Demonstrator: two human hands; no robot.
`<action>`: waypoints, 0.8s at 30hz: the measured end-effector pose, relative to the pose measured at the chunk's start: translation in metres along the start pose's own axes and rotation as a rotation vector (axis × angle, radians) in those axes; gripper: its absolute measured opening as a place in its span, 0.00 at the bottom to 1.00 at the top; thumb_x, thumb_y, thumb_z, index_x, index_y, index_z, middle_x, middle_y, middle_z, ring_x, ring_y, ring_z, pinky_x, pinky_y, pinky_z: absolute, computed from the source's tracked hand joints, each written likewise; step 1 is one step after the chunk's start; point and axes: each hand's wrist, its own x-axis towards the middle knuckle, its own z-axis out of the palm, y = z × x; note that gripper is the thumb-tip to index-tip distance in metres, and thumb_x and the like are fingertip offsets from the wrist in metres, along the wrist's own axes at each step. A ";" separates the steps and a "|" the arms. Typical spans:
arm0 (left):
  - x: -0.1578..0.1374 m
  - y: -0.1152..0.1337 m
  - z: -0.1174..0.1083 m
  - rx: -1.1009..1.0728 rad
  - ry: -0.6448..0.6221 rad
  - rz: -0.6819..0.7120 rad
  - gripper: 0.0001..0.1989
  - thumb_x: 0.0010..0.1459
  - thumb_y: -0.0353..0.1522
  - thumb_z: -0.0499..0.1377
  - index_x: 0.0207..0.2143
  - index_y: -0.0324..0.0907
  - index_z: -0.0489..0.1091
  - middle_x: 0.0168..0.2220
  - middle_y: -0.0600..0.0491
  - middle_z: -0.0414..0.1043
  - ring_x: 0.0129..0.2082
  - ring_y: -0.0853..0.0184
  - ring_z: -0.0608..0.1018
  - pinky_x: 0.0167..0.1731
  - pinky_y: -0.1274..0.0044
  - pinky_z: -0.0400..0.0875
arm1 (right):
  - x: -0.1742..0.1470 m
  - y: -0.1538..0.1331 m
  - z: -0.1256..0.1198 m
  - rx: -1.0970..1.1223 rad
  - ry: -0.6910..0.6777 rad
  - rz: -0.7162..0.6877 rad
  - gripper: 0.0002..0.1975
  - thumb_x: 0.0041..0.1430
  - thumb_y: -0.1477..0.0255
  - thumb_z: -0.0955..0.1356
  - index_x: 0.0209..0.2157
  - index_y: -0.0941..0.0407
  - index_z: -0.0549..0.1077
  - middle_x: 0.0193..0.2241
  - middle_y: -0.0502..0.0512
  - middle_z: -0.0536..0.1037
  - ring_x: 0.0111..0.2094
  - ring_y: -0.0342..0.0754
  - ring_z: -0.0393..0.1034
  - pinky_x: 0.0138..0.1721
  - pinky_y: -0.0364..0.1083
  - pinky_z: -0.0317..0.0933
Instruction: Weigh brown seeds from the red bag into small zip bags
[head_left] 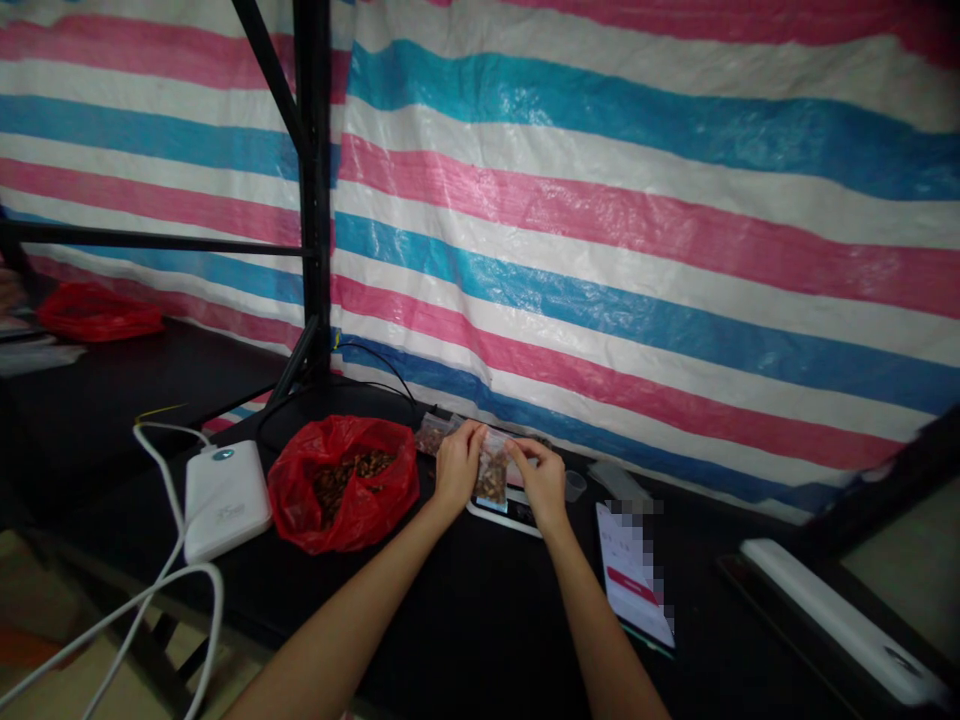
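Between my two hands hangs a small clear zip bag (493, 474) with brown bits, perhaps beans or nuts, in its lower part. My left hand (456, 467) pinches its upper left edge, and my right hand (541, 480) pinches the upper right. Beneath the bag lies a white digital scale (504, 515), partly covered by the bag and my right hand. Behind my left hand rests another filled clear bag (432, 436). To the left, a red plastic bag (296, 500) stands open with many brown beans (349, 483) inside.
A white power bank (227, 500) with a white cable (169, 480) lies at the left. On the right are a phone (634, 580), a small clear cup (574, 486) and a long white device (840, 620). A black frame post (315, 180) and striped sheeting (600, 250) stand behind the black table.
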 end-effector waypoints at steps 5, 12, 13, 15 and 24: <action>0.001 -0.003 0.003 -0.143 -0.050 0.021 0.14 0.57 0.39 0.50 0.31 0.40 0.69 0.25 0.55 0.70 0.27 0.69 0.71 0.29 0.80 0.61 | 0.002 0.004 -0.001 0.045 -0.027 -0.001 0.15 0.48 0.58 0.66 0.29 0.56 0.76 0.26 0.51 0.77 0.28 0.47 0.68 0.35 0.46 0.61; -0.002 -0.007 0.006 -0.138 -0.039 0.021 0.11 0.56 0.36 0.52 0.30 0.40 0.70 0.27 0.53 0.73 0.29 0.68 0.73 0.30 0.79 0.63 | 0.002 0.009 0.003 0.033 -0.072 0.048 0.15 0.46 0.59 0.67 0.29 0.55 0.76 0.26 0.51 0.77 0.27 0.47 0.69 0.34 0.46 0.62; -0.002 -0.006 0.006 -0.125 -0.040 0.020 0.11 0.57 0.36 0.51 0.30 0.40 0.70 0.28 0.53 0.73 0.29 0.68 0.73 0.31 0.79 0.64 | 0.001 0.009 0.005 0.062 -0.068 0.052 0.15 0.46 0.59 0.67 0.28 0.55 0.76 0.26 0.52 0.77 0.27 0.47 0.69 0.34 0.46 0.62; -0.004 -0.005 0.005 -0.106 -0.040 0.012 0.11 0.57 0.35 0.51 0.30 0.40 0.70 0.28 0.53 0.73 0.29 0.68 0.74 0.31 0.79 0.63 | -0.002 0.007 0.008 0.126 -0.036 0.052 0.15 0.46 0.59 0.67 0.28 0.56 0.76 0.26 0.53 0.78 0.27 0.48 0.69 0.33 0.47 0.63; -0.010 0.000 0.006 -0.146 -0.020 -0.009 0.09 0.57 0.36 0.51 0.34 0.41 0.67 0.29 0.54 0.72 0.30 0.68 0.73 0.33 0.79 0.64 | -0.013 -0.009 0.017 0.138 0.076 0.055 0.14 0.49 0.60 0.66 0.26 0.57 0.73 0.23 0.52 0.75 0.24 0.46 0.67 0.28 0.44 0.61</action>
